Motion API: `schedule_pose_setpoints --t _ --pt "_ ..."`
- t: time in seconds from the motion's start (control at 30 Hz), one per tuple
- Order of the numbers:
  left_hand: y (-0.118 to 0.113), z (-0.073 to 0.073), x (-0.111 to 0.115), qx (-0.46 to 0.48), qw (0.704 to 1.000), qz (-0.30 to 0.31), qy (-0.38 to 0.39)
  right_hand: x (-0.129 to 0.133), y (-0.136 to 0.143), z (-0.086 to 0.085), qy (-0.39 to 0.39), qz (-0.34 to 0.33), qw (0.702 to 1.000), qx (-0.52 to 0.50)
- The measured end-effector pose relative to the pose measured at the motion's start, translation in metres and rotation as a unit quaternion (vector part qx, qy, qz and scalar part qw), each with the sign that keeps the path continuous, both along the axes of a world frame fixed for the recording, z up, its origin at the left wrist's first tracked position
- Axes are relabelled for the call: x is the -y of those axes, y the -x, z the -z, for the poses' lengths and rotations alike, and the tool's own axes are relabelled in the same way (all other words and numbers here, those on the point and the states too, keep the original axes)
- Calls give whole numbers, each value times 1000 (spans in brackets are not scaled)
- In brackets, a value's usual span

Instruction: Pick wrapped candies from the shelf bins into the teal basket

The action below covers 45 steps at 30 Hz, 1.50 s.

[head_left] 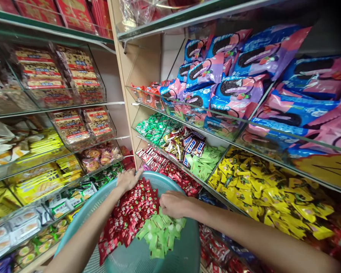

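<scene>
Basket: a teal mesh basket (pixel 86 212) stands in the near middle, between the left and right shelving. It holds two kinds of small packets. Red printed packets (pixel 130 204) form a broad heap from the far side down to the near left; light green packets (pixel 160 233) lie in a smaller heap at their near right, the two touching. Bare basket wall shows to the right of the green heap.

Left hand (pixel 127 179): at the far rim of the basket, left of its middle, back of the hand up, one digit stretched to the right. Remaining fingertips hidden; cannot tell whether they grip the rim.

Right hand (pixel 172 204): over the right part of the basket, just beside the red heap and at the far edge of the green one. Fingers curled inward, close together. Fingertips hidden; cannot tell whether a packet is pinched.

Right shelving: large blue-and-pink packets (pixel 254 58) on the upper glass shelf, small orange-red packets (pixel 147 94) at their left. Shelf below, left to right: shiny green sweets (pixel 152 128), dark Snickers packets (pixel 193 142) among brown-and-gold ones, pale green packets (pixel 207 163), then a wide spread of yellow packets (pixel 261 189).

Left shelving: clear packs of bars (pixel 41 70) with red bands on the upper shelf; yellow packs (pixel 44 142) lower down.
</scene>
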<state>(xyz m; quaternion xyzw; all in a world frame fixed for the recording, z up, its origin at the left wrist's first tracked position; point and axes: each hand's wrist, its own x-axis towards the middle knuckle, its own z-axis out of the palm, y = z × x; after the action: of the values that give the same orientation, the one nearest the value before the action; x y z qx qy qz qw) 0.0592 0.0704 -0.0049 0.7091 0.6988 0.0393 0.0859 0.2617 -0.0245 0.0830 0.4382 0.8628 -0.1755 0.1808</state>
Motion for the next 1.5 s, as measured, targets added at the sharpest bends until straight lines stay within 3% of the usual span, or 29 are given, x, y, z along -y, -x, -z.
schedule_pose_setpoints --t 0.1,0.3,0.4,0.53,0.67,1.0,1.5 --pt "2 1 -1 0 1000 1 0 0 -1 -14 -61 -1 998 -17" --pt "-1 3 -4 0 1000 9 -6 -12 -14 -88 -209 10 977 -49" --pt "-2 1 -5 4 1000 12 -6 -28 -32 -107 -253 55 966 -7" --pt "-2 0 -5 9 1000 10 -7 -49 -57 -103 -265 131 954 48" --pt "-1 0 -6 14 1000 8 -3 -60 -70 -90 -237 147 959 56" --pt "0 -6 -2 6 1000 -8 4 -65 -74 -84 -218 167 959 70" --pt "4 -1 -1 7 1000 -6 1 -67 -75 -79 -190 189 961 62"
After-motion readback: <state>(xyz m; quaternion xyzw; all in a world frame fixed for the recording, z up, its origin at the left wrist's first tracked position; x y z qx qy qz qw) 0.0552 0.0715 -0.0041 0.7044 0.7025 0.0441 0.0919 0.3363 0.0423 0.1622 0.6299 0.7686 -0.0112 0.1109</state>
